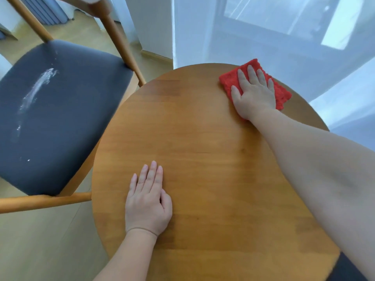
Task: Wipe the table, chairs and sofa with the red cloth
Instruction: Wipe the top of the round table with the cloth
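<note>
Red cloth (228, 81), plush and limp, likely slides best under a flat palm: right hand (253, 96) presses it, fingers (242, 78) straight and spread; left hand (148, 201) rests flat on the surface (213, 159).

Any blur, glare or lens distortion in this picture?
Head view: daylight through the sheer white curtain washes out the top; wide-angle lens stretches the round wooden table and dark grey chair seat; right hand on the fluffy red cloth shows little blur.
</note>
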`<state>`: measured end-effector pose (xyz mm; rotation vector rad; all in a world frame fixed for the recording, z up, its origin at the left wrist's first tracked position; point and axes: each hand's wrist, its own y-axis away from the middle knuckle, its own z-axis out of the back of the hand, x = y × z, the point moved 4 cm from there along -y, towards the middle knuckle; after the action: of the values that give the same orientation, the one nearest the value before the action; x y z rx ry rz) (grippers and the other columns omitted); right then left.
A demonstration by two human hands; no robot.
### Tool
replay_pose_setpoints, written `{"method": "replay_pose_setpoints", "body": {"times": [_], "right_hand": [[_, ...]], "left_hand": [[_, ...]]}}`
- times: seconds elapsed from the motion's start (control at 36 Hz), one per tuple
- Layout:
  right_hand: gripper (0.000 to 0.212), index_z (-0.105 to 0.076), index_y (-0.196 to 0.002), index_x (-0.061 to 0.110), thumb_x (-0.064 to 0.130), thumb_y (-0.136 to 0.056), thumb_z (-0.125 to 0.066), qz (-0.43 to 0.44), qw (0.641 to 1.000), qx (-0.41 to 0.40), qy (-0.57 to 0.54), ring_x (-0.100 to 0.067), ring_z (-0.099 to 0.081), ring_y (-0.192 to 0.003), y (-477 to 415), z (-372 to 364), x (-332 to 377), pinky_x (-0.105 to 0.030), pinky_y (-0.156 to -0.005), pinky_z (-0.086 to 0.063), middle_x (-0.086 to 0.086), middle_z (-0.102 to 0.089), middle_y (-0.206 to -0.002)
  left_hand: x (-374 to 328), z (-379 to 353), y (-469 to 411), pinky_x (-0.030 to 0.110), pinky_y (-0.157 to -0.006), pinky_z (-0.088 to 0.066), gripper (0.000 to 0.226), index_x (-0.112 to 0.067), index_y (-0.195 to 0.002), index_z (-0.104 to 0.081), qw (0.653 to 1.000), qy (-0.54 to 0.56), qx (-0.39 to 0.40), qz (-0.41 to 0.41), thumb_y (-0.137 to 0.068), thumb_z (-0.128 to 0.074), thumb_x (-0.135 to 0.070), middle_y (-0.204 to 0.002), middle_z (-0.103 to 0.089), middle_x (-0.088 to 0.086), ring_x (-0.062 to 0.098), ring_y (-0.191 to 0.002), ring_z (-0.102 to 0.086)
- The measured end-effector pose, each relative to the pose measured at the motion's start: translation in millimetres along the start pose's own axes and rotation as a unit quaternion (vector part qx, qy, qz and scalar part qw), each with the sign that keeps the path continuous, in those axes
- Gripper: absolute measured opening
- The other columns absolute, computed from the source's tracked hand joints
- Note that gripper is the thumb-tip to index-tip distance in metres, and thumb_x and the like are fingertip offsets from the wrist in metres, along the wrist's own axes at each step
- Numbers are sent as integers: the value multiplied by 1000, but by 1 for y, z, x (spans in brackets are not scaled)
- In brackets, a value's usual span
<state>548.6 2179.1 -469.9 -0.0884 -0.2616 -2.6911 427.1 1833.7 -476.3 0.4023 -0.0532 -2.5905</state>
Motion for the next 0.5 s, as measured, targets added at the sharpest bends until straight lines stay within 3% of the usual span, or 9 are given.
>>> {"method": "replay_pose_setpoints", "body": {"times": [0.36,0.5], "right_hand": [[63,-9,-154,28,53,-96,-15,-157,988,-9,-5,-24,-2,-148,96,-7,-115,-47,-120,-3,-2,-3,-162],[63,-10,-154,25,52,-97,-16,-219,976,-11,-3,-31,-14,-145,138,-11,-143,-51,-115,-18,-5,-8,-161]], "left_hand": [[0,-1,0,36,-118,-12,58,-6,-140,-43,999,-34,6,12,-88,-27,-26,-150,-35,5,19,-141,-29],[0,-1,0,36,-119,-11,60,-7,-142,-41,999,-40,12,18,-88,-23,-29,-151,-32,4,18,-142,-26]]}}
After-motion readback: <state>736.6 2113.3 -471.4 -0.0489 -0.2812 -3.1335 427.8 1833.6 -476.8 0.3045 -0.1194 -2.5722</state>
